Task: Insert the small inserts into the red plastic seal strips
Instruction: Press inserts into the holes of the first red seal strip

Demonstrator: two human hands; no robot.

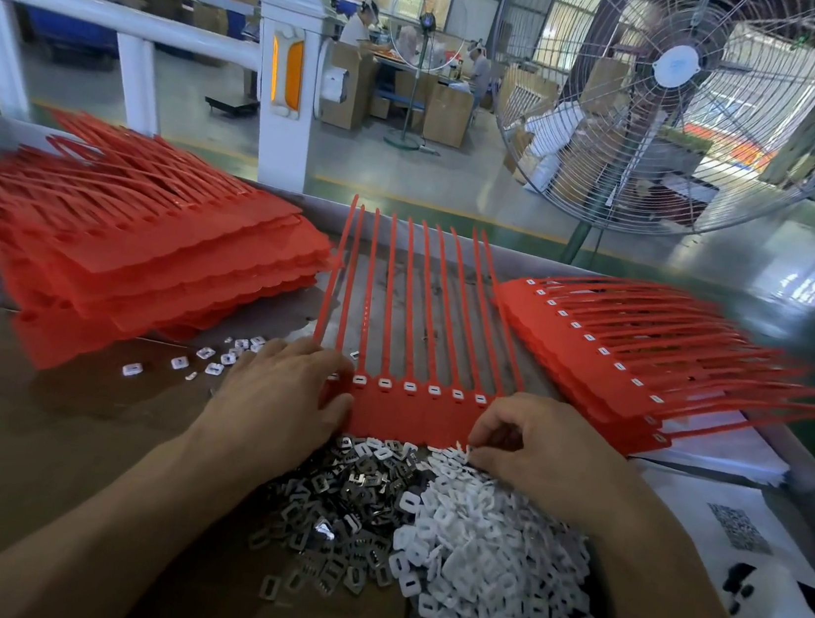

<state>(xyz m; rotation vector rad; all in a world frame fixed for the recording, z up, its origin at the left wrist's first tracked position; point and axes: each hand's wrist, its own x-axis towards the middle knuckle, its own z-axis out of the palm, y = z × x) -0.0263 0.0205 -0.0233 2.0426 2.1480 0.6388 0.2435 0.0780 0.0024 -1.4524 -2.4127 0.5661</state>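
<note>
Red strip sheet: laid flat between both hands, its sockets kept within reach.
Left hand: fingers extended, pressed flat on the sheet's left end, apparently so it is steadied.
Right hand: fingers curled down at the white inserts; whether one is pinched cannot be told.
Metal clips: heaped beside the white pile.
Finished stack: set aside at right.

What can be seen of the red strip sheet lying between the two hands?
The red strip sheet looks like glossy plastic: a flat joined band near the person, about ten thin tails fanning away. Six white inserts show in its row of sockets. It lies flat on the table. The left hand presses its left end; the right hand is at its right corner.
</note>
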